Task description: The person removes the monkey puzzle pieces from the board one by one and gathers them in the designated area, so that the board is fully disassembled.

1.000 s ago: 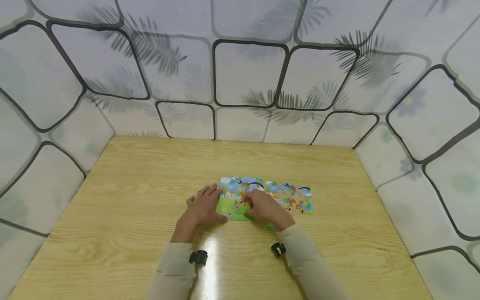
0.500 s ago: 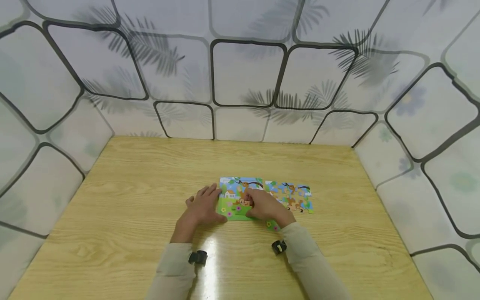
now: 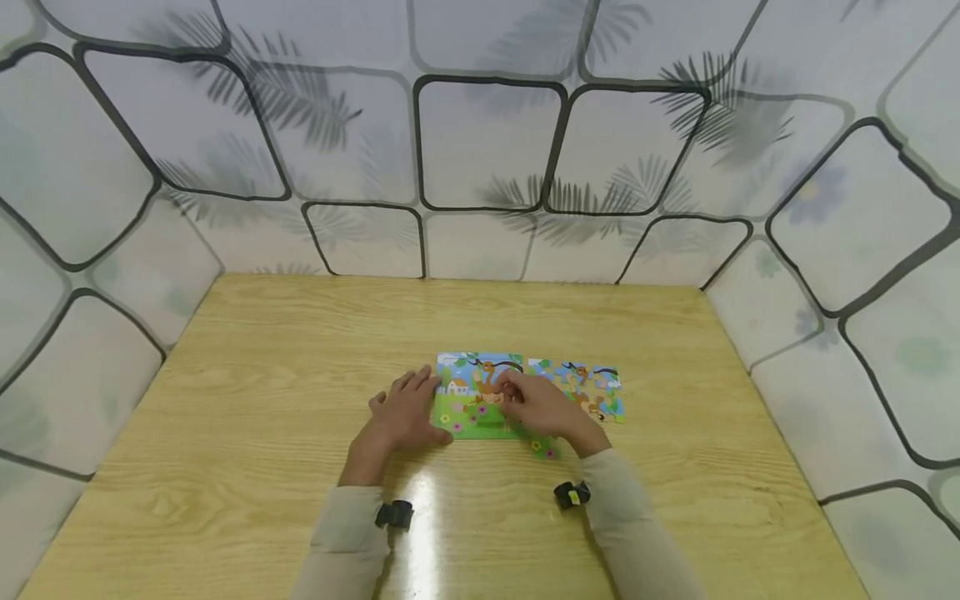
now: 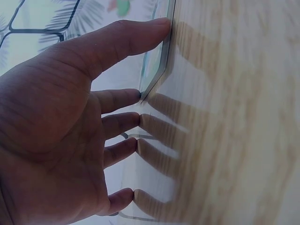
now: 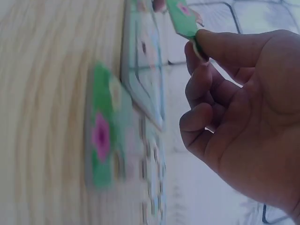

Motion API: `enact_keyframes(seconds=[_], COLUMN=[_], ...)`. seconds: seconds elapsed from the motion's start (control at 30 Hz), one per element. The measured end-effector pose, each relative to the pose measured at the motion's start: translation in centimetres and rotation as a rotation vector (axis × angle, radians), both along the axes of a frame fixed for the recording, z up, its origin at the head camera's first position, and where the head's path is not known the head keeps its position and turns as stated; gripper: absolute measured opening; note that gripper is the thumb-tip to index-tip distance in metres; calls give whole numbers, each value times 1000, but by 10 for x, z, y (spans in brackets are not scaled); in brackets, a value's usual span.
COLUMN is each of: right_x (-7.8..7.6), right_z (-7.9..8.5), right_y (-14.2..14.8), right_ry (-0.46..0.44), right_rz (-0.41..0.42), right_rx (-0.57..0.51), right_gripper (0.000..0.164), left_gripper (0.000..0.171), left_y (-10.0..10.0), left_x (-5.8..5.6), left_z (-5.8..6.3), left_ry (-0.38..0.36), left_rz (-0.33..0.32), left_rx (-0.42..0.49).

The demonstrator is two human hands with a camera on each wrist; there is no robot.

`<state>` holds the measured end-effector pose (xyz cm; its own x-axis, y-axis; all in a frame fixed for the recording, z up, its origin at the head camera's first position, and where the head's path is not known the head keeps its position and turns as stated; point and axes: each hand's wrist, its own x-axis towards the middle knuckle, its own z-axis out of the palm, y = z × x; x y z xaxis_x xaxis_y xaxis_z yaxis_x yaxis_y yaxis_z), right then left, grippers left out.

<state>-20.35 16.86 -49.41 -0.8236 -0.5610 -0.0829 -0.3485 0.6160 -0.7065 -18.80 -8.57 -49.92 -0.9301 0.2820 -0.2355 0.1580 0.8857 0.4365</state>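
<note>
On the wooden table lies a puzzle board (image 3: 450,425) printed with a house, flowers and a brown animal. My left hand (image 3: 405,417) rests at its left side, fingers spread; thumb (image 4: 145,35) and index fingertip touch the board's edge in the left wrist view. My right hand (image 3: 546,410) is over the board's right part. In the right wrist view its thumb and index finger pinch a green puzzle piece (image 5: 184,19) with a pink flower, held tilted above the board. The other right fingers are curled. What lies under the right hand is hidden in the head view.
Right of the board lie several puzzle pieces (image 3: 607,379) grouped close together. A green piece with flowers (image 3: 543,448) lies nearer, below the right wrist. Patterned walls (image 3: 480,242) enclose the wooden table (image 3: 300,350) at the back and sides.
My right hand has drawn slightly right and up from the board, with the green puzzle piece pinched in its fingers. My left hand has stayed at the board's left side.
</note>
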Motion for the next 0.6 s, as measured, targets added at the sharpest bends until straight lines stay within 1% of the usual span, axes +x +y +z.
enact_keyframes(seconds=[0.1, 0.2, 0.4, 0.6], right_x=[4, 8, 18, 30], right_z=[1, 2, 3, 2], right_y=[15, 30, 56, 81], right_ry=[8, 25, 46, 29], right_rz=[-22, -56, -132, -189], right_rx=[-39, -49, -13, -10], right_gripper=[14, 15, 15, 14], left_gripper=[92, 92, 93, 93], left_y=[0, -1, -1, -1], left_x=[1, 1, 1, 0], left_z=[0, 0, -1, -2], left_ry=[1, 6, 8, 7], left_rz=[-4, -2, -1, -4], left_rx=[2, 7, 10, 16])
